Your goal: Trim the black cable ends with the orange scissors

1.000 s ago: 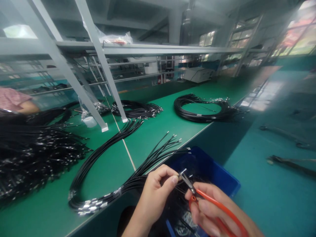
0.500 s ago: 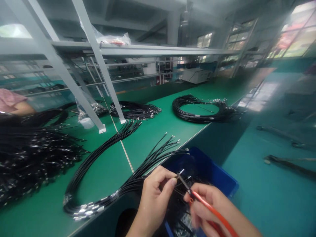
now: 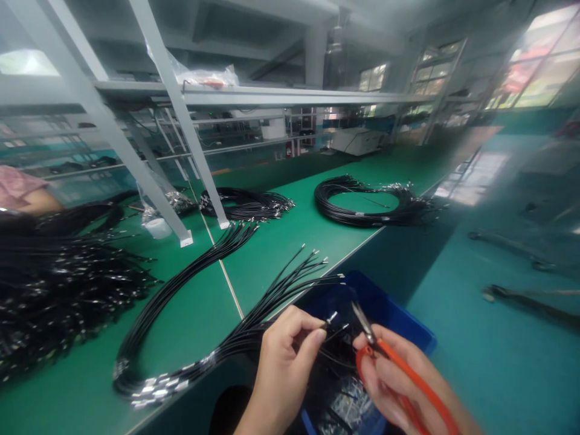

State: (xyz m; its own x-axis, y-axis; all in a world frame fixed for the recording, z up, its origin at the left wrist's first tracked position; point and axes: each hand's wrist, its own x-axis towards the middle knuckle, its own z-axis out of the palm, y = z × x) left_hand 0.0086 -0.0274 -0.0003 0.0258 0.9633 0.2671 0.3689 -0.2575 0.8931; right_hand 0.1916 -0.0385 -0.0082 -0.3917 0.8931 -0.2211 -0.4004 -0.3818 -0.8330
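Observation:
My left hand (image 3: 290, 356) is closed in a pinch on the end of a black cable; the cable's metal tip (image 3: 333, 316) pokes out past the thumb and forefinger. In my right hand (image 3: 399, 377) are pliers (image 3: 369, 332) with orange-red handles, their narrow metal jaws pointing up and left, apart from the cable tip. The bundle of black cables (image 3: 190, 370), wrapped with white labels, curves across the bench beside my left hand. Below both hands is a blue bin (image 3: 389, 308) holding small clear and dark scraps (image 3: 347, 402).
On the green bench (image 3: 181, 320) lie further coils of black cable (image 3: 357, 216) and a large cable pile (image 3: 67, 296) at left. Grey shelf posts (image 3: 199, 151) stand on the bench. A person's arm (image 3: 38, 199) shows at far left.
My right hand has drawn the pliers back to the right, away from the cable tip. My left hand keeps its pinch in nearly the same place.

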